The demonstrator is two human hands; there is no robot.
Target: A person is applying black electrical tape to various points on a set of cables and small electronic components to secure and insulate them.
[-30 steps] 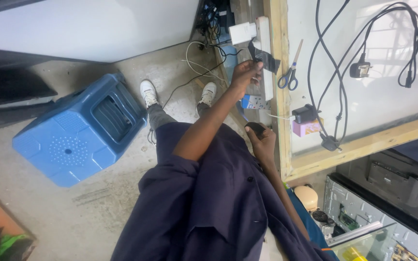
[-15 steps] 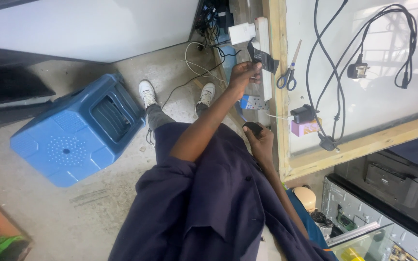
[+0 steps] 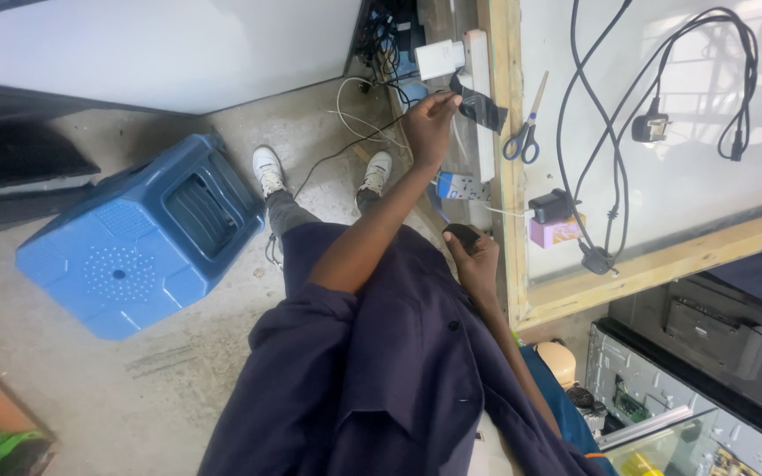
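Black tape, a short strip pulled off its roll, is pinched at its near end between thumb and fingertips of the left hand, raised over the white power strip that runs along the wooden frame of the table. From that grip the strip trails away toward the frame, its free end lying across the power strip's body, so its long axis runs roughly across the strip rather than along it. A white adapter sits plugged in just beyond the fingers.

The right hand hangs lower and closer to the body, fingers curled shut around a dark rounded object that looks like the tape roll, though too little shows to be sure. It sits well apart from the pinched end, beside the frame's near stretch, just below a small blue-and-white socket. The left hand is plainly the nearer one to the tape's free end and to the power strip.

On the table's pale surface lie scissors just past the frame, black cables with plugs, and a pink block under a black adapter. A blue plastic stool lies tipped on the concrete floor to the left of the white shoes.
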